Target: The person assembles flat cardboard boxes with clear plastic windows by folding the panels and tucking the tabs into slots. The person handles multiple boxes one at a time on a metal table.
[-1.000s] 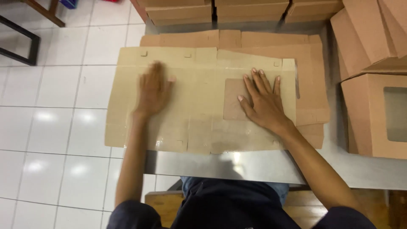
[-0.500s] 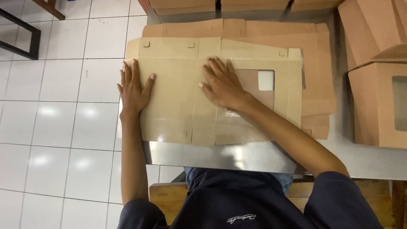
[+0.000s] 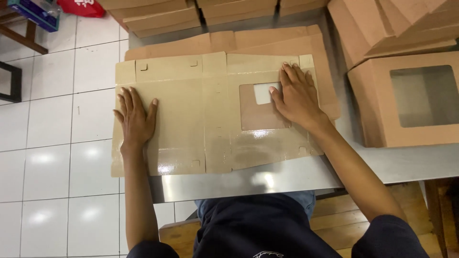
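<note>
Both hands now spread apart: left hand (image 3: 136, 117) flat on the flat brown cardboard box blank (image 3: 191, 119), right hand (image 3: 296, 95) shifted beside its window cutout (image 3: 262, 93) (holding nothing).

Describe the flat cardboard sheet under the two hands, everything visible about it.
The flat cardboard sheet is an unfolded tan box blank with a glossy face, crease lines, small slots and tabs along its edges, and a square window cut-out right of centre. It lies flat on the metal table, its left end overhanging the tiled floor, atop similar blanks. The left hand presses its left part; the right hand lies palm-down beside the window.
</note>
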